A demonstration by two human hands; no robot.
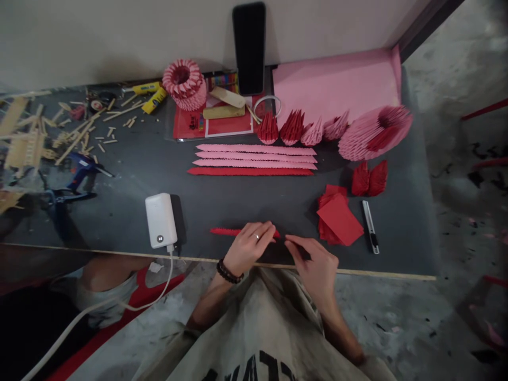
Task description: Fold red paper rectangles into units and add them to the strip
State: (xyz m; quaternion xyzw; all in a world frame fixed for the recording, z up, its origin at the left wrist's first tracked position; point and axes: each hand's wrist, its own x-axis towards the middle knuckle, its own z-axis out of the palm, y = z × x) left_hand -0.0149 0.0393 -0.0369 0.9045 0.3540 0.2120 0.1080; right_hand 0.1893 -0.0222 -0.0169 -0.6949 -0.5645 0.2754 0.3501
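Head view: my left hand [248, 246] holds a slim red serrated paper strip [224, 231] under its fingers; my right hand [315, 264] pinches just beside, contents unclear. Uneven pressure might skew the strip.

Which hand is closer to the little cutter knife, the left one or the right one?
Right. The right hand is just left of the cutter knife. The left hand is farther left, holding the near red strip.
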